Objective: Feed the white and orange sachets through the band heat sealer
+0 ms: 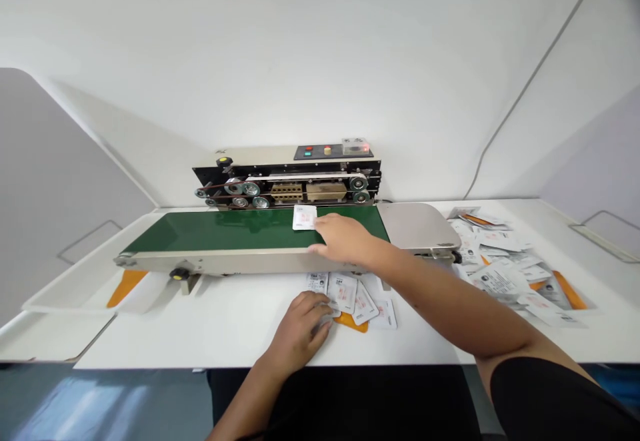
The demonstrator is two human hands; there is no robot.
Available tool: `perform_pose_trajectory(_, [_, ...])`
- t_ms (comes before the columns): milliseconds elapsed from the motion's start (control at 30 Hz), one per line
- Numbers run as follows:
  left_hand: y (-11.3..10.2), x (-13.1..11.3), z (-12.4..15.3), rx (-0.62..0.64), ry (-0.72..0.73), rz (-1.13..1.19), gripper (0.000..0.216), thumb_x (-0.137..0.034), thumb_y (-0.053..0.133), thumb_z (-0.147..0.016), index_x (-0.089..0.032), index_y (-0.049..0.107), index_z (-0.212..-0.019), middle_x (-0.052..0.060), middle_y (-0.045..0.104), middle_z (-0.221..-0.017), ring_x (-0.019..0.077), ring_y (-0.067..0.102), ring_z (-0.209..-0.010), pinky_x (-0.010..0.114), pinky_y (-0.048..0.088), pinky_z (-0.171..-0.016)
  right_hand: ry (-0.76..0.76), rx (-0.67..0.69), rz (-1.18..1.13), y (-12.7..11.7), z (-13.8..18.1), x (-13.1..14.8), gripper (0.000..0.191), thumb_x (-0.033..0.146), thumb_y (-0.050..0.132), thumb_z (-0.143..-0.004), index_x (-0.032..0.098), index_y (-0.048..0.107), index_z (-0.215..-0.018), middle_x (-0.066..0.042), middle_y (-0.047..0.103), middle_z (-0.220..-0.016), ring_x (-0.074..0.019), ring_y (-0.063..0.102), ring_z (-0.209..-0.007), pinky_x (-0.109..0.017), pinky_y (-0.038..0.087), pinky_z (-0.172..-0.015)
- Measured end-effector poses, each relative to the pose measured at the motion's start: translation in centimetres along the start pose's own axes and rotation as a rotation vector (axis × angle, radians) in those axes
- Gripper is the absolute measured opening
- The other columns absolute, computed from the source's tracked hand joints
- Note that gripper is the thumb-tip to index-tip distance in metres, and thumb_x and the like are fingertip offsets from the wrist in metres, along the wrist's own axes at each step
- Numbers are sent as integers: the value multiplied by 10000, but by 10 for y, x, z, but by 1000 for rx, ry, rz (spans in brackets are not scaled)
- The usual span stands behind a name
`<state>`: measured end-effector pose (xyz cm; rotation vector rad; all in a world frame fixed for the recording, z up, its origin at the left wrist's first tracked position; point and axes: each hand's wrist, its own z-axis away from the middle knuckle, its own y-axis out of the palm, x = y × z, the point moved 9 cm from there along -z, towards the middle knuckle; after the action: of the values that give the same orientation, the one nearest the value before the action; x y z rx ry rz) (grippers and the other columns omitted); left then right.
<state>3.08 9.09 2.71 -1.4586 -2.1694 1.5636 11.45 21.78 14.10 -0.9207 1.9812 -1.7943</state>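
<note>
A band sealer machine point(290, 184) stands at the back of the white table, with a green conveyor belt point(225, 230) in front of it. One small white sachet point(304, 217) lies on the belt under the sealing head. My right hand point(343, 240) rests on the belt just right of that sachet, fingers stretched flat and holding nothing. My left hand point(303, 329) lies on the table below the belt, its curled fingers pressing on a small fan of white sachets point(350, 294) with red print.
A heap of loose sachets point(500, 261) covers the table at the right, beside the sealer's silver end plate point(415, 226). A white tray point(75, 288) with an orange piece sits under the belt's left end. White partition walls close in both sides.
</note>
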Motion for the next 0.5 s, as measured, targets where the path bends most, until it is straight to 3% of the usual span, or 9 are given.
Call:
perform_pose_trajectory(100, [1,-3,-1,20,17,11,259,-123,609,-933,-228,672,-1162,109,698,-1209,277,630,-1132,468,544,-976,-37,-78,-30,0,-3,17,677,660,634,-901,128,618,-1319,-207,617,-1431,-395,473,-1421,-488,507,-1048])
perform_pose_trajectory(200, [2,-6,-3,25,35,10,266,-123,606,-934,-226,684,-1166,112,703,-1207,275,641,-1114,462,552,-966,-29,-121,-54,-3,-24,33,715,642,602,-932,132,520,-1426,-211,571,-1484,-388,463,-1432,-508,506,-1052])
perform_pose_trajectory(300, [2,-7,-4,27,49,8,267,-129,593,-951,-228,688,-1181,113,713,-1199,273,651,-1115,463,554,-977,-83,-44,-69,5,-56,58,764,641,620,-920,144,459,-1478,-200,461,-1584,-379,419,-1466,-515,472,-1103])
perform_pose_trajectory(400, [2,-6,-2,27,57,21,285,-136,577,-966,-233,686,-1210,111,722,-1185,269,659,-1116,466,557,-983,-125,40,-16,20,-75,85,609,573,681,-907,137,578,-1320,-197,563,-1470,-384,493,-1388,-509,507,-1051])
perform_pose_trajectory(500, [1,-6,1,28,65,24,299,-136,570,-963,-243,692,-1215,108,724,-1186,271,660,-1121,473,558,-988,-210,-40,74,25,-74,112,274,264,691,-928,144,626,-1165,-141,667,-1247,-323,621,-1170,-442,567,-899])
